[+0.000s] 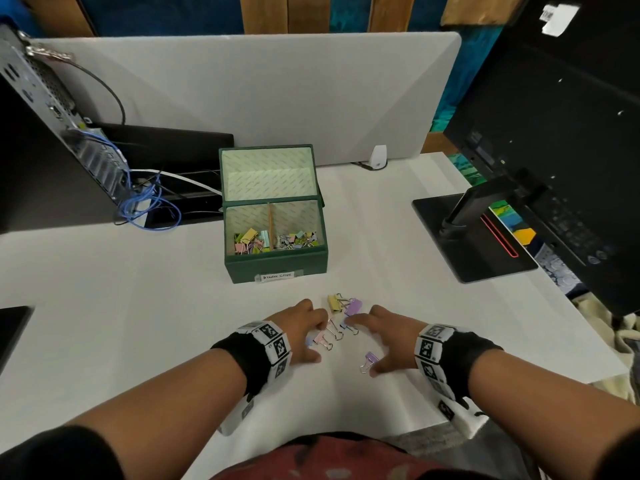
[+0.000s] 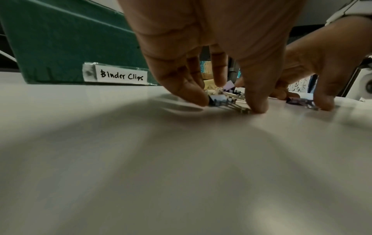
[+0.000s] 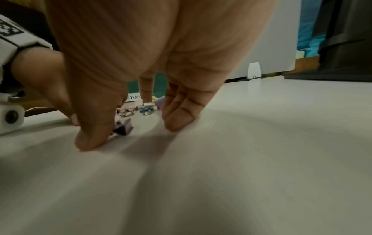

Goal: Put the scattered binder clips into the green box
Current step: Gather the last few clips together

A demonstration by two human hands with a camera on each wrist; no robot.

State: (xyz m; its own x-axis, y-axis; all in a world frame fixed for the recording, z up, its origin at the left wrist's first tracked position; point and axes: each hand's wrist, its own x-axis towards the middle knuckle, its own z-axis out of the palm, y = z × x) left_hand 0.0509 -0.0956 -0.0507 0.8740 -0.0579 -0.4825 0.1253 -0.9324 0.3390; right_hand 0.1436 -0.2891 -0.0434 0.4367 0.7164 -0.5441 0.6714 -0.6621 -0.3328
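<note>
Boxy green box (image 1: 277, 265); pastel binder clips (image 1: 337, 318), wire handles.

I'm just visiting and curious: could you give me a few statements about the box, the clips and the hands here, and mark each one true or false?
1. The green box stands open. True.
2. The box is empty. False: clips already lie in both compartments.
3. Its label reads "Binder Clips". True.
4. The left hand is inside the box. False: both it and the right hand are down on the table among the loose clips.
5. A purple clip lies by the right thumb. True.
</note>
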